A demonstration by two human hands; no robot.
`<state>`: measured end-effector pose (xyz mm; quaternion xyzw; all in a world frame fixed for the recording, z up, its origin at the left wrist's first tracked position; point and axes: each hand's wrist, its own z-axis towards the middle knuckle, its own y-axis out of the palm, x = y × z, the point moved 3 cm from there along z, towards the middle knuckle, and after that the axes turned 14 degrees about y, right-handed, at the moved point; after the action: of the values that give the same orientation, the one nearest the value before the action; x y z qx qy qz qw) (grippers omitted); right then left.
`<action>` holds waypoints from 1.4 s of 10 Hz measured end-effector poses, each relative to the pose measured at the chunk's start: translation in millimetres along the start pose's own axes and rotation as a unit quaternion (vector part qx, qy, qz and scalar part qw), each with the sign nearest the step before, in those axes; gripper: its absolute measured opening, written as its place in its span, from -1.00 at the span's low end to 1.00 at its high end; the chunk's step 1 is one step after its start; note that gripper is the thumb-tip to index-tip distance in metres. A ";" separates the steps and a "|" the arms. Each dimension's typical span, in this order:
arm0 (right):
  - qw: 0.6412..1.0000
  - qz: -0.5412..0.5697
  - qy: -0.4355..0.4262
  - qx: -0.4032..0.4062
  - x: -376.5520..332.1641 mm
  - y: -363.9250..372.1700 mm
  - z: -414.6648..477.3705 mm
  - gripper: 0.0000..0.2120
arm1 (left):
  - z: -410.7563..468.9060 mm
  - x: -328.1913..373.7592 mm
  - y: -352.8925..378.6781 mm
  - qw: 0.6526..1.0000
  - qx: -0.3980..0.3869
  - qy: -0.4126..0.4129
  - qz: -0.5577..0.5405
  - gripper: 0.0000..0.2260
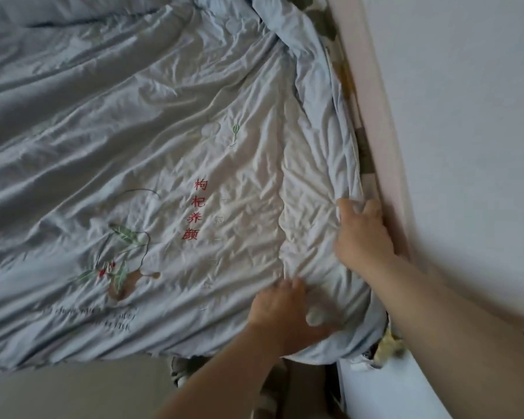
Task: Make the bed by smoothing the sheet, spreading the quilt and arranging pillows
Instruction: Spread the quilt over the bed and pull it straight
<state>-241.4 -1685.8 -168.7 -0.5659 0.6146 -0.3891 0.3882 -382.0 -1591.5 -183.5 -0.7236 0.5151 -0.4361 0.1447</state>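
A pale blue quilt (152, 152) with embroidered plants and red characters covers the bed, wrinkled all over. My right hand (362, 234) grips a bunched fold of the quilt's edge close to the headboard side at the right. My left hand (285, 309) lies on the quilt near its front corner, fingers spread and blurred, pressing the fabric. A patterned sheet (330, 28) shows in a strip under the quilt's right edge. A blue pillow-like bulge (43, 10) sits at the far left top.
A pinkish bed frame rail (372, 116) runs along the right, with a white wall (466, 116) beyond it. Beige floor (73, 391) lies below the bed's front edge. A white piece of furniture (381, 391) stands at the lower right corner.
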 end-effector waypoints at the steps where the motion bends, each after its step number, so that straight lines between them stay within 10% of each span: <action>1: 0.993 0.020 0.046 -0.107 17.9 3.4 -21.7 -0.65 | -14.2 7.2 12.6 0.999 -0.027 0.019 0.018 -0.40; 3: 0.954 0.042 0.065 -0.291 32.5 -7.8 -39.2 -0.25 | -0.4 64.3 36.0 0.994 0.038 0.052 0.084 -0.47; 4: 0.934 0.024 0.091 -0.344 32.5 -6.3 -50.4 0.03 | 9.6 67.5 54.0 0.997 0.044 -0.040 -0.058 -0.55; 6: 0.914 0.115 0.146 -0.360 38.4 12.9 -58.8 -0.08 | 13.2 62.4 74.8 0.937 0.130 -0.158 -0.283 -0.71; 8: 0.970 -0.222 0.014 -0.098 32.6 -7.7 -61.2 -0.47 | 6.0 107.4 70.8 0.935 0.127 -0.005 -0.331 -0.78; 11: 0.953 -0.219 -0.198 0.067 -1.3 14.7 -81.4 -0.56 | -14.2 64.2 66.4 0.952 0.064 0.031 -0.296 -0.78; 13: 0.958 -0.277 0.015 -0.064 11.7 19.0 -78.9 -0.65 | -59.3 -67.7 14.9 0.954 0.269 -0.126 -0.051 -0.68; 14: 0.958 -0.268 0.079 -0.063 -5.2 11.8 -73.9 -0.58 | -80.1 -120.1 2.9 0.944 0.237 -0.228 0.010 -0.45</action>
<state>-313.6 -1677.1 -150.1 -0.7007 0.4922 -0.4829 0.1832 -457.0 -1468.9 -197.1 -0.7438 0.3570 -0.3670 0.4297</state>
